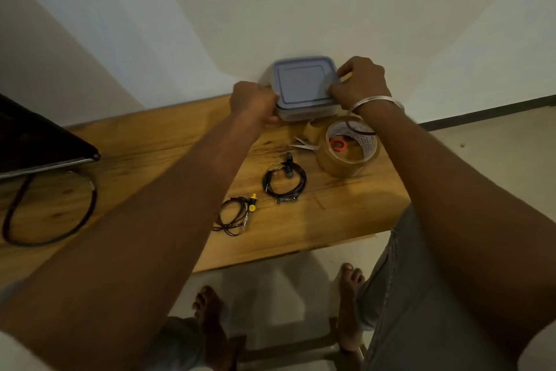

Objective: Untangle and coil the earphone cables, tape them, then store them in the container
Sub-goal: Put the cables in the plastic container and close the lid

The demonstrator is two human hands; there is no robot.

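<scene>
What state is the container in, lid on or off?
Lid on: the blue-grey lid sits flat on the container, the left hand and right hand gripping its sides. Whether it is snapped tight, cannot tell.

The lid [304,81] of the container [304,114] is opaque, so the contents are hidden. The fingers of the left hand [252,101] curl round the container's left wall and are partly out of sight. The fingertips of the right hand [361,81], at the lid's right edge, are blurred. The tape roll [346,160] hides most of the handles of the scissors [304,146]; one red loop shows inside the core. Print on the core is too small to read. The laptop [36,142] is cut off by the left edge. The left forearm covers part of the desk [150,145]. Whether tape binds the black earphone coil [284,181] or the brown earphone coil [236,215] cannot be told.
</scene>
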